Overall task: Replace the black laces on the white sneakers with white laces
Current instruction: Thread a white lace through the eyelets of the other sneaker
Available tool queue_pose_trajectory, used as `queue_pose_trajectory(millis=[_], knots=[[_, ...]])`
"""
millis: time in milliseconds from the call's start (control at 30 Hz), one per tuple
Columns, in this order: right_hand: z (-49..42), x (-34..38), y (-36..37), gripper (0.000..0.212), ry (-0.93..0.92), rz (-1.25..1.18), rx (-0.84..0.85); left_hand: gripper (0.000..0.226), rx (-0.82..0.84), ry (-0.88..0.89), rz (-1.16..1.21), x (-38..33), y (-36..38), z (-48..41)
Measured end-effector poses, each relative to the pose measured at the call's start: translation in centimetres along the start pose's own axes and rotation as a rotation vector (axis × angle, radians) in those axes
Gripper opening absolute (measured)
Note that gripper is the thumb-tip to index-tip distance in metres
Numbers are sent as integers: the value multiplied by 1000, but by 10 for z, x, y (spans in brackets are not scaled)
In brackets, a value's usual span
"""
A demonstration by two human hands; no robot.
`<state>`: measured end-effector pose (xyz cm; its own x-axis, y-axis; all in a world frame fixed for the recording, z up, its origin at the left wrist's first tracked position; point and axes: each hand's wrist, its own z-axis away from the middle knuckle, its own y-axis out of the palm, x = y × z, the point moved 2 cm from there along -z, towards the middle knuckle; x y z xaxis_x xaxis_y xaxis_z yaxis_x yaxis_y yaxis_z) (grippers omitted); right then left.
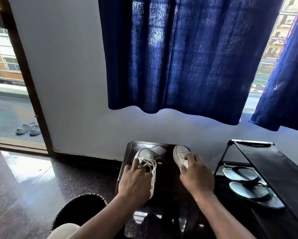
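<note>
Two white sneakers stand on a small dark table [139, 145] in front of me. The left sneaker [145, 155] carries white laces [151, 163] across its front. My left hand [136, 181] lies over its rear half, fingers curled round the side and the laces. The right sneaker [179, 155] points away from me with its toe up and shows no lace that I can make out. My right hand [195, 175] grips this shoe from the right, thumb and fingers wrapped round its side. No black lace is visible.
A black shoe rack [258, 152] stands at the right with a pair of flip-flops [245, 181] on its lower shelf. A dark round bin [86, 207] sits near my left knee. Blue curtains [188, 57] hang above the wall. An open door at the left shows grey slippers [28, 129].
</note>
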<state>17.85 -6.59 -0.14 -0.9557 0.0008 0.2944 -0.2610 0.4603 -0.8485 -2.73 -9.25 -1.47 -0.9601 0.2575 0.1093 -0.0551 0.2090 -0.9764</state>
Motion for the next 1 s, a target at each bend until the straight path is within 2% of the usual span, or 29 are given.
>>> queue_pose_trajectory(millis=[67,133,200,267,367,433,533,633,733,833,1000], knots=[[-6,-20,0,51,85,138,188,34,27,-108,46,-4,0,3],[-5,-33,4,67,58,207,389,27,74,-180,136,-6,2,3],[-3,-36,5,72,27,191,437,21,99,-198,216,-6,7,0],[-2,-32,4,57,23,165,403,18,81,-181,241,-6,10,-3],[5,-12,7,23,-9,94,395,16,51,-146,279,-7,12,-6],[15,1,11,15,-44,66,375,13,28,-140,310,-11,12,-8],[27,9,7,15,-66,50,278,8,23,-114,343,-16,11,-11],[36,-1,-2,22,-20,15,211,13,8,-49,363,-30,7,-20],[42,-22,-18,22,-12,25,173,10,-21,60,364,-59,-3,-35],[43,-56,-45,31,46,49,117,6,-50,186,368,-101,-14,-58],[45,-129,-86,10,222,124,12,11,-107,400,408,-196,-32,-102]])
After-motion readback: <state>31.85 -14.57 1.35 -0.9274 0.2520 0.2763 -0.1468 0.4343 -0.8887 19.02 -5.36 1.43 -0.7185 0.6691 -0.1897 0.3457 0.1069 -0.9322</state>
